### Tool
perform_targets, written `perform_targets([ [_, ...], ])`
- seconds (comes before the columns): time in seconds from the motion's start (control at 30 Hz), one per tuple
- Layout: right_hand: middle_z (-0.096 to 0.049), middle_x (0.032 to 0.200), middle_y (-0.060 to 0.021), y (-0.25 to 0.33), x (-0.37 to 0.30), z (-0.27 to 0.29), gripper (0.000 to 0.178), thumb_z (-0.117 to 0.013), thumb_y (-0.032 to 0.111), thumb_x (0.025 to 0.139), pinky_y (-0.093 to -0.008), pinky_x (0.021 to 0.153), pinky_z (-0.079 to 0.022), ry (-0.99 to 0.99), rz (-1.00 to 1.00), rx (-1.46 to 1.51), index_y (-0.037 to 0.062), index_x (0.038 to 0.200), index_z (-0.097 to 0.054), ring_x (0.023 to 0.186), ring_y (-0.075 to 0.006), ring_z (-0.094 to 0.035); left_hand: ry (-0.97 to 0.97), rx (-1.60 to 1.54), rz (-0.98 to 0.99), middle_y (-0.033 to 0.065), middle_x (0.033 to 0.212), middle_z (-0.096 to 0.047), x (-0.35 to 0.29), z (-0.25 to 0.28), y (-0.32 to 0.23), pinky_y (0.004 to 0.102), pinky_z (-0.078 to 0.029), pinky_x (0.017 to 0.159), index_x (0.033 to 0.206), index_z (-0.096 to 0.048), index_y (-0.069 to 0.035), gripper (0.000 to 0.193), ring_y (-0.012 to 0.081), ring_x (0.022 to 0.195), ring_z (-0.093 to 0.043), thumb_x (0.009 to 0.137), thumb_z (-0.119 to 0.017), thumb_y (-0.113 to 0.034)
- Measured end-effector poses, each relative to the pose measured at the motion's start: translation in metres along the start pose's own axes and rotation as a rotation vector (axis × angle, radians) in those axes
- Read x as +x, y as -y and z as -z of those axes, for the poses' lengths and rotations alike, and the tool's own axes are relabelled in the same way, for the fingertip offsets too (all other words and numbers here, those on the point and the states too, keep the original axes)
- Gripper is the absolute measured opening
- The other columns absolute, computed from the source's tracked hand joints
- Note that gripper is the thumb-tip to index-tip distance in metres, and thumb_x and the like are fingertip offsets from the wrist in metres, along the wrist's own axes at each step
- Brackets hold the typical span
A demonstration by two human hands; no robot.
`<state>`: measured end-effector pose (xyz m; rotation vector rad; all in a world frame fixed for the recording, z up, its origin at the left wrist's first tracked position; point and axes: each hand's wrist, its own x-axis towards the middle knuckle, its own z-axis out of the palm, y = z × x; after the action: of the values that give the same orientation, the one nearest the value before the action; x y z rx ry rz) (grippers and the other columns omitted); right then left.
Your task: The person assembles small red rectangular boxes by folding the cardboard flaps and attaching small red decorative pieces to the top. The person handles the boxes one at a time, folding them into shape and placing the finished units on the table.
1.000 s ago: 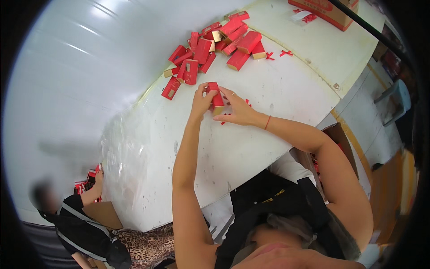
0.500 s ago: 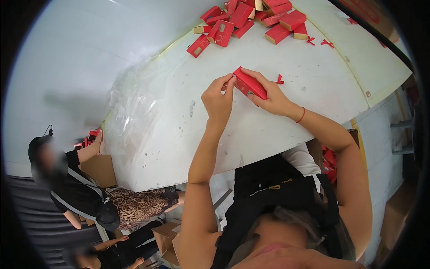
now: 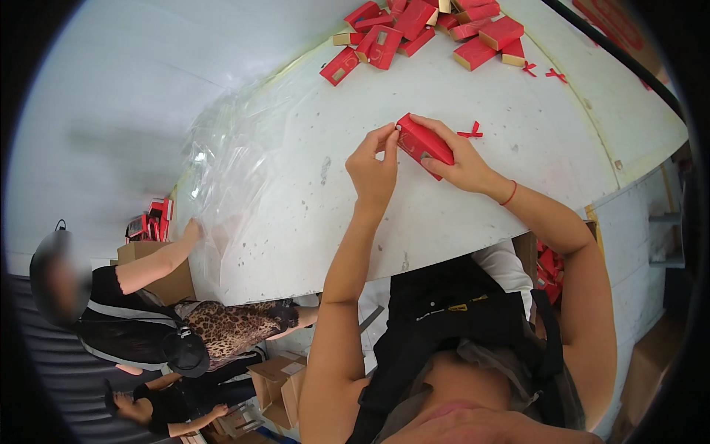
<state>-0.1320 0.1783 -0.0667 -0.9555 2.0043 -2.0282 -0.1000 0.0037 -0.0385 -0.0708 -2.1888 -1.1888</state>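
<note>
My right hand [image 3: 466,159] is closed around a small red carton [image 3: 421,142], which it holds tilted above the white table. My left hand [image 3: 374,164] pinches thumb and forefinger together at the carton's upper left corner. A tiny pale dot shows there; whether the fingertips grip it or something else, I cannot make out. Just right of the carton, a red ribbon bow [image 3: 471,131] lies on the table [image 3: 310,222].
Red and gold cartons [image 3: 414,29] are heaped at the far edge, with more red bows [image 3: 555,75] beside them. Clear plastic bags [image 3: 233,170] cover the table's left side. A co-worker's arm [image 3: 159,263] reaches there. An open box of red pieces [image 3: 549,266] stands below my right arm.
The co-worker at the left has stretched an arm further over the table toward the plastic bags. My view has shifted slightly. My hands keep nearly the same hold on the carton.
</note>
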Motion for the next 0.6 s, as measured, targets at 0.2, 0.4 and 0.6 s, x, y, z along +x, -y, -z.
perform_targets([
  [0.2, -0.060, 0.122, -0.0129, -0.002, 0.004, -0.003, 0.070, -0.060, 0.001, 0.084, -0.0300, 0.071, -0.051, -0.016, 0.034, -0.064, 0.0128, 0.150, -0.039, 0.078, -0.0155, -0.061, 0.000, 0.197, -0.223, 0.0097, 0.088, -0.074, 0.000, -0.002, 0.018, 0.0275, -0.057, 0.067, 0.100, -0.072, -0.002, 0.010, 0.0178, 0.076, -0.073, 0.090, -0.068, -0.003],
  [0.4, -0.059, 0.125, -0.0112, 0.003, 0.007, -0.009, 0.073, -0.059, -0.002, 0.083, -0.0288, 0.069, -0.050, -0.018, -0.050, -0.089, 0.0106, 0.151, -0.036, 0.080, -0.0155, -0.059, 0.003, 0.180, -0.189, 0.0102, 0.083, -0.071, 0.004, -0.009, 0.026, 0.0318, -0.055, 0.062, 0.093, -0.069, -0.004, 0.008, 0.0227, 0.070, -0.070, 0.086, -0.071, -0.007],
  [0.6, -0.057, 0.131, -0.0147, -0.001, 0.008, -0.016, 0.075, -0.056, -0.005, 0.082, -0.0322, 0.088, -0.051, -0.013, -0.019, -0.253, 0.0083, 0.152, -0.034, 0.102, -0.0225, -0.064, 0.018, 0.072, -0.057, 0.0097, 0.081, -0.072, 0.003, -0.012, 0.033, 0.0312, -0.055, 0.065, 0.089, -0.068, -0.002, 0.007, 0.0218, 0.069, -0.069, 0.083, -0.070, -0.006],
])
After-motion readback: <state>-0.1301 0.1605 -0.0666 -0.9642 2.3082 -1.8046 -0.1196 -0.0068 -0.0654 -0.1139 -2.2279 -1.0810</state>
